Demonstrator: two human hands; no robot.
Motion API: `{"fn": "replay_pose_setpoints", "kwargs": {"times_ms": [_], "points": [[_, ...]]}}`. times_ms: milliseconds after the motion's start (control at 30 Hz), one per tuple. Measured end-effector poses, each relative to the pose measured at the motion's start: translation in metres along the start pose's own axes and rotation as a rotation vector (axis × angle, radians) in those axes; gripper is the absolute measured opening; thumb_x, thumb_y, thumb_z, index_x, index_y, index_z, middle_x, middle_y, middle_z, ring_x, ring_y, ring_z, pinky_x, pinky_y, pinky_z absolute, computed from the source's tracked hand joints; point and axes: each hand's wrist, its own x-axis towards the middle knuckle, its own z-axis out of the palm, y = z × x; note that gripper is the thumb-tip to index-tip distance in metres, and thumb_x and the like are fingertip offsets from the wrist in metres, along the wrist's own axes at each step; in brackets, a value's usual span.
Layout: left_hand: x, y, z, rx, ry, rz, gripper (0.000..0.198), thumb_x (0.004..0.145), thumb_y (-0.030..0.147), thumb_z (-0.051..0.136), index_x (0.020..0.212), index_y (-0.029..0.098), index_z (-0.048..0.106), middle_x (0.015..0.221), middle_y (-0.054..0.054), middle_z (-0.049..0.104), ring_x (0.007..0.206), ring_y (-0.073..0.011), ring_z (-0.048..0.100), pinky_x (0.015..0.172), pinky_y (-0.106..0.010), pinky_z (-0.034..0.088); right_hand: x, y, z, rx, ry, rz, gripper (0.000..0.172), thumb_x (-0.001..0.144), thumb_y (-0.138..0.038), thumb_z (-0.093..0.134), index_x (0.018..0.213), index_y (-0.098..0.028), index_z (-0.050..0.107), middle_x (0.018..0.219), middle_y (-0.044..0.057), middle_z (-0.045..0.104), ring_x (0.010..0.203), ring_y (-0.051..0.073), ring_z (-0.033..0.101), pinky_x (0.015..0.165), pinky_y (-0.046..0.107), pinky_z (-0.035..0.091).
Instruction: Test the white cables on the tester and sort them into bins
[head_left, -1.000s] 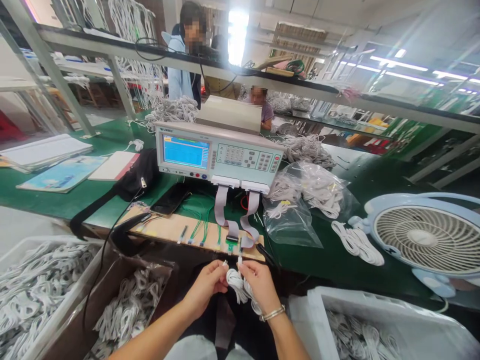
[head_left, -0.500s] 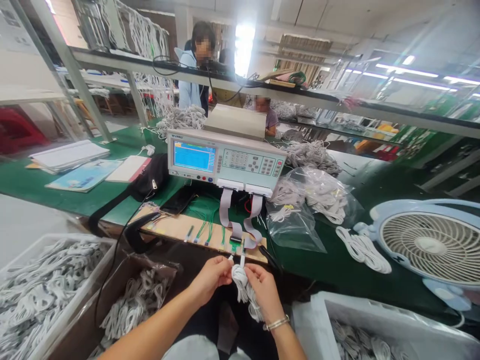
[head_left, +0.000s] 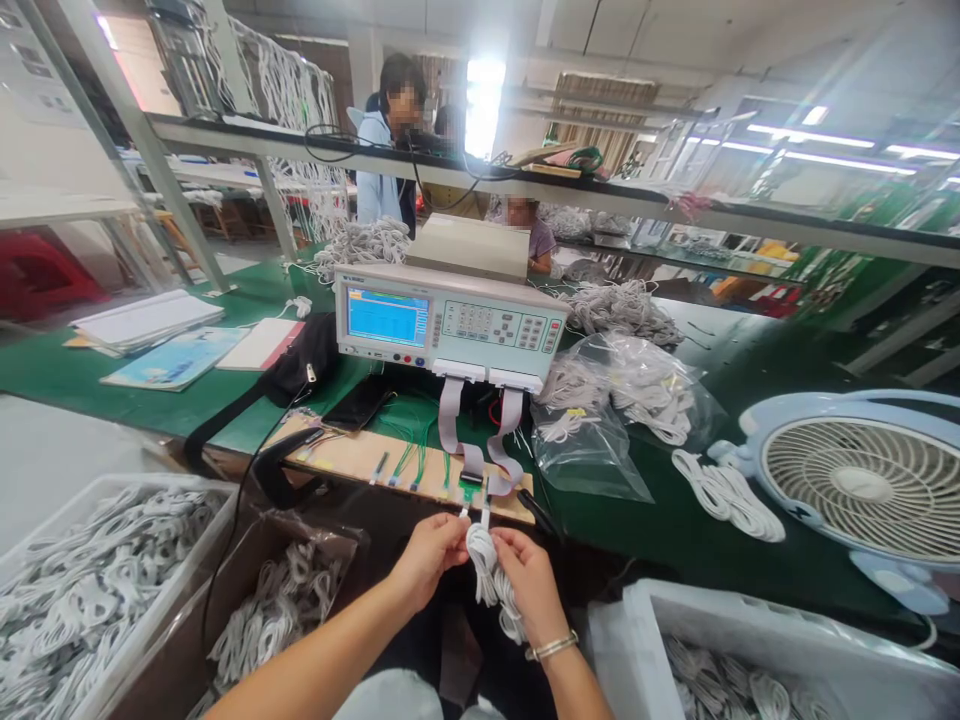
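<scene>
A coiled white cable (head_left: 481,562) hangs between my two hands at the front edge of the bench. My left hand (head_left: 433,556) pinches one white plug end of it, right at a small green circuit board (head_left: 471,492) on a wooden strip (head_left: 352,460). My right hand (head_left: 527,580) is closed on the cable beside the coil, close to its other white plug end (head_left: 485,515), which also meets the board area. Grey ribbon cables (head_left: 451,405) run from that board up to a tester (head_left: 450,322) with a lit blue screen.
White bins of coiled cables stand at the left (head_left: 112,590) and right (head_left: 787,640), with a brown box (head_left: 277,600) between. Bagged cables (head_left: 652,400), a loose coil (head_left: 727,497) and a fan (head_left: 862,485) lie right. Notebooks (head_left: 172,355) lie left. Two people are behind the shelf.
The view has shifted slightly. Both hands keep their hold on the cable at the board, with hardly any movement.
</scene>
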Motion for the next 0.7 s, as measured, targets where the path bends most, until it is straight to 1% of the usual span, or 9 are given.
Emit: {"fn": "replay_pose_setpoints", "kwargs": {"times_ms": [167,367,433,533,633,700], "points": [[0.003,0.004,-0.001,0.035,0.012,-0.011,0.025,0.060,0.028,0.063,0.053,0.014,0.044,0.050,0.005,0.043,0.043,-0.0035,0.040,0.044,-0.015,0.036,0.001,0.001,-0.002,-0.016,-0.016,-0.010,0.031,0.066,-0.039,0.062,0.081,-0.012,0.063,0.069,0.007,0.065,0.062,0.017,0.057,0.059,0.026,0.045],[0.001,0.005,0.002,0.056,0.028,-0.017,0.026,0.057,0.028,0.065,0.051,0.014,0.044,0.049,0.004,0.045,0.042,-0.0043,0.041,0.043,-0.016,0.036,0.000,0.002,-0.001,0.032,-0.024,0.011,0.028,0.066,-0.036,0.063,0.079,-0.012,0.063,0.069,0.008,0.065,0.061,0.016,0.057,0.059,0.026,0.044],[-0.001,0.003,0.005,0.055,0.062,0.001,0.028,0.057,0.031,0.065,0.050,0.014,0.043,0.048,0.004,0.044,0.043,-0.0041,0.041,0.044,-0.016,0.036,0.000,0.002,0.000,0.051,-0.028,0.019,0.027,0.065,-0.035,0.064,0.080,-0.012,0.063,0.070,0.007,0.065,0.061,0.015,0.057,0.058,0.025,0.044],[-0.005,-0.003,0.008,-0.010,0.122,0.063,0.028,0.060,0.036,0.063,0.054,0.013,0.046,0.053,0.004,0.046,0.047,-0.0036,0.043,0.048,-0.014,0.037,-0.002,0.003,0.002,0.079,-0.036,0.022,0.029,0.064,-0.035,0.065,0.081,-0.012,0.063,0.068,0.007,0.065,0.060,0.015,0.056,0.058,0.025,0.043],[-0.006,-0.004,0.007,-0.060,0.091,0.068,0.027,0.060,0.036,0.064,0.059,0.012,0.050,0.055,0.003,0.049,0.049,-0.0038,0.044,0.049,-0.015,0.037,-0.003,0.004,0.003,0.103,-0.037,0.032,0.032,0.063,-0.037,0.065,0.082,-0.012,0.063,0.068,0.007,0.064,0.060,0.016,0.057,0.057,0.025,0.044],[-0.005,0.000,0.006,-0.023,0.055,0.037,0.027,0.059,0.034,0.065,0.056,0.012,0.049,0.053,0.003,0.048,0.048,-0.0044,0.044,0.047,-0.015,0.038,-0.003,0.005,0.002,0.102,-0.041,0.037,0.032,0.063,-0.038,0.065,0.082,-0.012,0.063,0.069,0.007,0.064,0.061,0.016,0.057,0.058,0.026,0.044]]}}
